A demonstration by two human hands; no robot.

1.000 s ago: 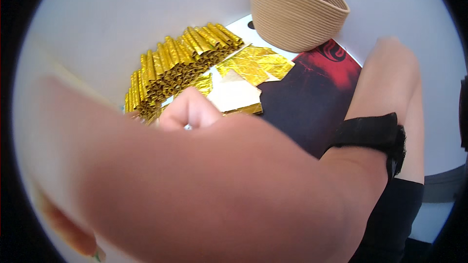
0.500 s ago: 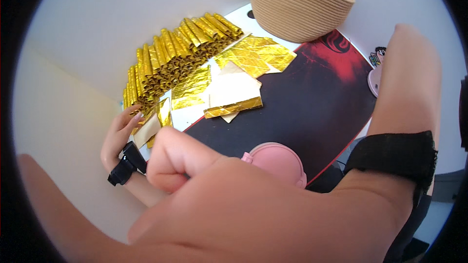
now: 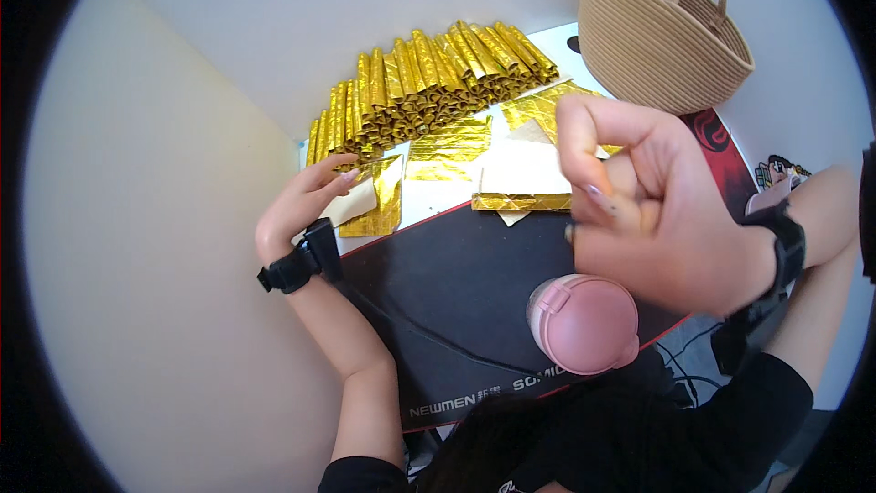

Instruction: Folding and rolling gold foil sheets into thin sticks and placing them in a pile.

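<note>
My left hand [image 3: 301,201] is over the near left end of the pile of rolled gold foil papers [image 3: 429,73]. Its fingers are stretched out and apart, the tips beside loose gold foil sheets [image 3: 379,210] with a pale backing. Raised close to the camera, my right hand [image 3: 652,210] has its fingers curled in toward the palm, with nothing visible in them. Behind it lies a pale sheet [image 3: 525,164] with a folded gold edge, partly hidden by that hand. More flat gold foil [image 3: 452,146] lies in front of the rolls.
A pink-lidded cup [image 3: 593,324] stands on the black desk mat [image 3: 438,283], below my right hand. At the back right is a beige woven basket [image 3: 657,36] with handles. A wall [image 3: 182,173] borders the left side, and cables [image 3: 693,365] hang past the mat's right edge.
My right arm has swung away from across the front of the view, and its hand now shows at the right. The scene has shifted rightward, while my left hand stays by the foil sheets.
</note>
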